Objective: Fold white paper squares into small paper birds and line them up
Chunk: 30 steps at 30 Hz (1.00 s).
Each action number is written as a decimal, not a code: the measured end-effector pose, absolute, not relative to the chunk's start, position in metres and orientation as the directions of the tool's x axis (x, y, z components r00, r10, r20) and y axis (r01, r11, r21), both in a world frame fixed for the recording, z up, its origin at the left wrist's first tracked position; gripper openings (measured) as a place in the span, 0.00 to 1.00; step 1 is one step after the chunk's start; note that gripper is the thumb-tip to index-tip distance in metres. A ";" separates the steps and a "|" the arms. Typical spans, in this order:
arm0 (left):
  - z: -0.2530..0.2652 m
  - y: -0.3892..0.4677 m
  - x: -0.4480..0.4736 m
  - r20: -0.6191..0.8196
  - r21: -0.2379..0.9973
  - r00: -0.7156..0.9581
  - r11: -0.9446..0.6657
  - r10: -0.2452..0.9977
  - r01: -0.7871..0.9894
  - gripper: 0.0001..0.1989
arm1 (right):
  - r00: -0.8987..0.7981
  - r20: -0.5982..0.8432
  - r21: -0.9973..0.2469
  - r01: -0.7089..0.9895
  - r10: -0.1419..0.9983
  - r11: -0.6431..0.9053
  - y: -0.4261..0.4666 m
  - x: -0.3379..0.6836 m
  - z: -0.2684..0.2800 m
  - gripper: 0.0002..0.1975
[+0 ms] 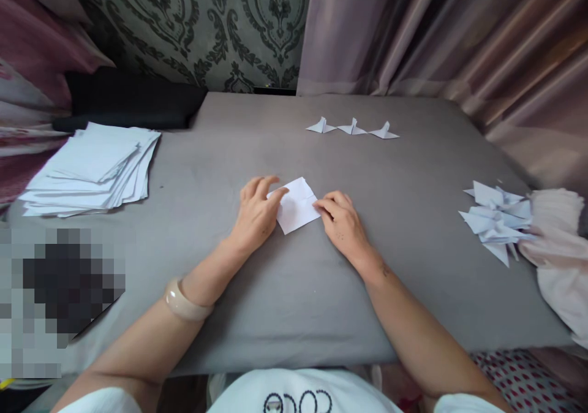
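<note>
A small folded sheet of white paper (299,208) lies on the grey cloth in front of me, turned so its corners point outward. Faint crease lines cross its upper right part. My left hand (260,211) is at the paper's left corner, thumb over the sheet and fingers curved, with a gap between them. On the opposite side, my right hand (342,223) pinches the right corner between thumb and fingertips. Three folded paper birds (353,127) stand in a row farther back. A cluster of several more folded paper pieces (498,217) lies at the right.
A stack of white paper sheets (92,168) lies at the left, before a black folded item (133,100). Grey cloth (229,143) covers the table. Pale bunched fabric (558,260) sits at the right edge. Curtains (367,33) hang behind. A blurred patch hides the lower left.
</note>
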<state>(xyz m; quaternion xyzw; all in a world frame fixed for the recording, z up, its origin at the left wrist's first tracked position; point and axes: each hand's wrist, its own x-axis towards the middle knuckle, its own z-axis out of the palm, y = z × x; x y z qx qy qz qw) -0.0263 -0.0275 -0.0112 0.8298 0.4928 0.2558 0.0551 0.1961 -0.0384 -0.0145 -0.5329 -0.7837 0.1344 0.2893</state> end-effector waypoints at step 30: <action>-0.008 -0.032 0.012 0.300 0.411 0.379 -0.477 0.876 0.777 0.09 | -0.208 0.239 -0.555 0.772 0.948 0.310 -0.051 0.200 -0.008 0.06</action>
